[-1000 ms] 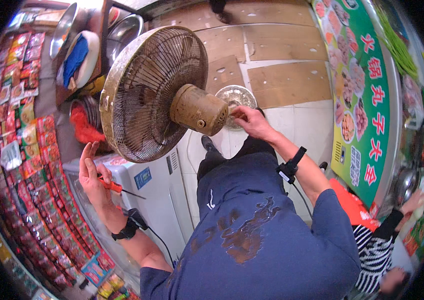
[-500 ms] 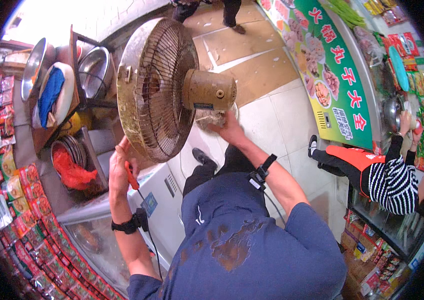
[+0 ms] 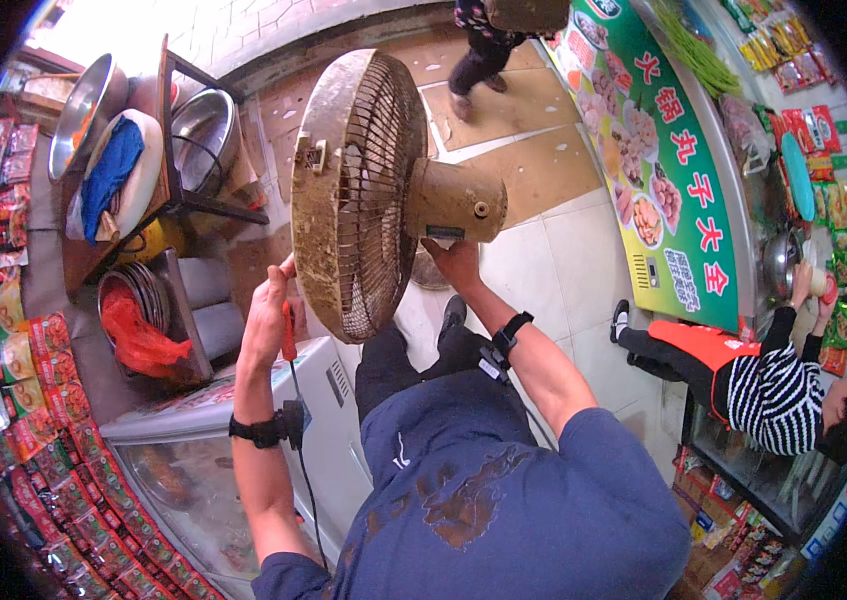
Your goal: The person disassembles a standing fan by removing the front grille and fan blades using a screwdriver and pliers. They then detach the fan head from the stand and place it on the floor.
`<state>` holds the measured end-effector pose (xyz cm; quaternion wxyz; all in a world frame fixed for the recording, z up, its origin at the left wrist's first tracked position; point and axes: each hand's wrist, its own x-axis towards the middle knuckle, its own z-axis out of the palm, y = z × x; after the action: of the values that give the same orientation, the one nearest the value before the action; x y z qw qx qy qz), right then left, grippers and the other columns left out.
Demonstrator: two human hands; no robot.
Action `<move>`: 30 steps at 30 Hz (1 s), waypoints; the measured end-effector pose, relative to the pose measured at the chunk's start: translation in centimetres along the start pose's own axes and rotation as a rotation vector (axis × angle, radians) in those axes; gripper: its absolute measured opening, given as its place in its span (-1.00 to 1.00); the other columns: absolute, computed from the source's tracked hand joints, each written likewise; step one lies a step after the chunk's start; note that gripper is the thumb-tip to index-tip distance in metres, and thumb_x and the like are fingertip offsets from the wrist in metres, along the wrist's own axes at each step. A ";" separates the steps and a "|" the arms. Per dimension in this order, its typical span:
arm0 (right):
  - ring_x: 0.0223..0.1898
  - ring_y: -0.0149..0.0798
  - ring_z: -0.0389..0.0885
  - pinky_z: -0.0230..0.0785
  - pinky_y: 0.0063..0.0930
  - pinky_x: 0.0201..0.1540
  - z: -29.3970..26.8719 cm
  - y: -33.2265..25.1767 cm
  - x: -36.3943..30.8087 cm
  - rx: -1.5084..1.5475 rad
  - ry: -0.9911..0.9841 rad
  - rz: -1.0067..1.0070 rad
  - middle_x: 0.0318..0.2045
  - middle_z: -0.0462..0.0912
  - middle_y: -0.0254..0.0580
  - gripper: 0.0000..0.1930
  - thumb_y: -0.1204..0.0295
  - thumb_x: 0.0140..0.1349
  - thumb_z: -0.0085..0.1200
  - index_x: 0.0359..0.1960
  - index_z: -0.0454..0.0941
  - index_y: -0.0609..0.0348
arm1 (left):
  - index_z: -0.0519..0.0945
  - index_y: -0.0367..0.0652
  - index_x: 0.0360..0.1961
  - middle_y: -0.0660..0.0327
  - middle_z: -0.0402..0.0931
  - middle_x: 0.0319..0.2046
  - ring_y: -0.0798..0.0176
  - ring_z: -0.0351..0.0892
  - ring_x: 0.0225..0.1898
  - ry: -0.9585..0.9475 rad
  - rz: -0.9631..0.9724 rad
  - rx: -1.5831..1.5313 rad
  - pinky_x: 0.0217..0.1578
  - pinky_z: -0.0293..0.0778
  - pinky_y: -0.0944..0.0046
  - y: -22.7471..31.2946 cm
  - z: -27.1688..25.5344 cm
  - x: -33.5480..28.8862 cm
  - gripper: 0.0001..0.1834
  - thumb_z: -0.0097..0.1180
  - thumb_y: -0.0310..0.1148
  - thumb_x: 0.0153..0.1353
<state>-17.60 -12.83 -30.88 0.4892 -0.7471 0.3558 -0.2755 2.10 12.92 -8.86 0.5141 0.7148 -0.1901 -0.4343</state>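
Between the left hand (image 3: pixel 266 316), gripping a red-handled screwdriver (image 3: pixel 290 338), and the right hand (image 3: pixel 457 265), finger closure unclear, stands a grime-caked, tan, round wire-caged fan (image 3: pixel 389 195).

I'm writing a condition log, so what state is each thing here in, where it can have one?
Fan: grimy, wire guard on; running or stopped, I can't tell.
Screwdriver: held.
Left hand: closed around the screwdriver's handle, fingertips near the fan's rim.
Right hand: under the motor housing; fingers partly hidden.
Blue cloth: crumpled.
Red material: bunched up.
Navy shirt: worn, dark patches on it.
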 end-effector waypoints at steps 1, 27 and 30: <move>0.22 0.21 0.64 0.44 0.04 0.30 0.2 0.5 0.0 0.024 0.009 0.009 0.16 0.72 0.08 -0.44 0.27 0.24 0.46 0.24 0.59 0.17 | 0.43 -0.21 0.45 0.37 0.36 -0.74 0.51 0.32 -0.72 -0.008 -0.008 -0.019 -0.65 0.22 0.42 -0.1 -0.4 1.3 -0.10 -0.33 0.41 0.58; 0.34 0.16 0.55 0.34 0.00 0.42 -19.7 -1.4 -6.7 -0.403 0.188 0.486 0.27 0.66 0.08 -0.45 0.34 0.32 0.27 0.35 0.54 0.13 | 0.46 0.02 0.51 -0.15 0.40 0.30 -0.02 0.75 -0.20 -0.599 0.579 0.152 -0.05 0.70 -0.01 3.4 8.6 9.1 -0.30 0.32 -0.09 0.40; 0.34 0.15 0.55 0.34 -0.01 0.42 -20.8 -2.1 -6.9 -0.408 0.169 0.492 0.27 0.66 0.08 -0.45 0.34 0.31 0.28 0.35 0.54 0.13 | 0.46 0.07 0.51 -0.15 0.37 0.35 -0.04 0.77 -0.30 -0.618 0.541 0.150 -0.06 0.70 -0.03 3.2 9.0 9.0 -0.30 0.33 -0.10 0.39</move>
<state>-36.96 -17.87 -21.71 0.3503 -0.6958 0.6128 -0.1329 0.24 0.02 -10.64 0.4748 0.5107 -0.5474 -0.4627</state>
